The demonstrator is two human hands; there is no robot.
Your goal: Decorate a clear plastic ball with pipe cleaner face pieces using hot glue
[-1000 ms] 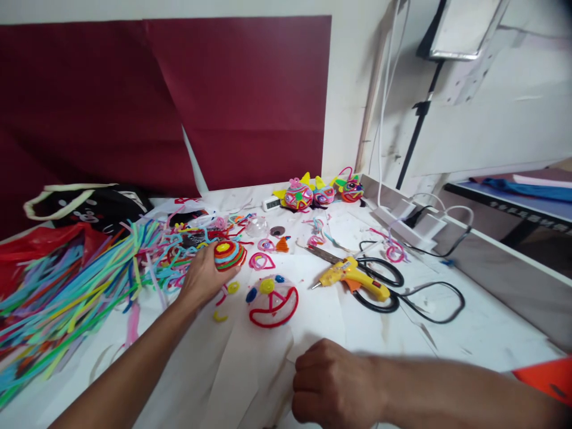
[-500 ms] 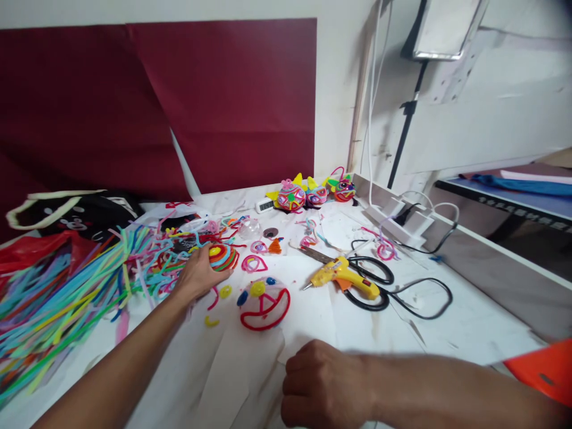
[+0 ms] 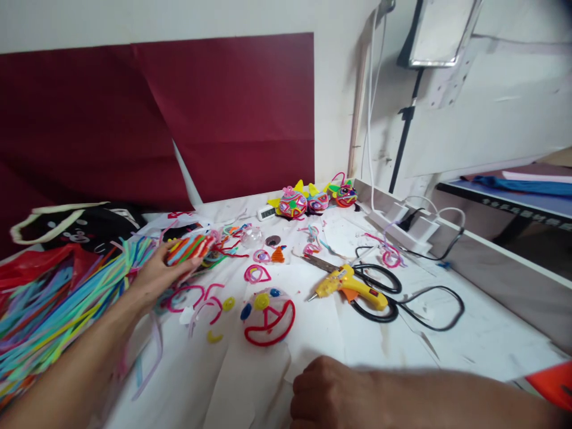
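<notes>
My left hand point(image 3: 163, 268) is closed on a striped pipe-cleaner piece point(image 3: 190, 250), banded in red, orange, green and blue, at the edge of the craft pile. On the near table rests my right hand point(image 3: 319, 390), curled into a fist with the palm side hidden; whether it holds anything I cannot make out. Between the hands lies a clear round piece point(image 3: 268, 319) with a red pipe-cleaner mouth, a yellow coil and blue coils. Pink curls point(image 3: 210, 301) and a yellow bit point(image 3: 214, 337) lie to its left.
A yellow glue gun point(image 3: 353, 286) lies over black-handled scissors point(image 3: 379, 277). Several decorated balls point(image 3: 292, 204) and a small white timer point(image 3: 267, 213) stand at the back. Bundled pipe cleaners point(image 3: 80, 298) fill the left. A power strip point(image 3: 406, 226) sits by the right edge.
My left hand has moved left with the striped piece, now lifted and tilted, uncovering pink curls on the table. My right fist stays closed. The view has shifted slightly.
</notes>
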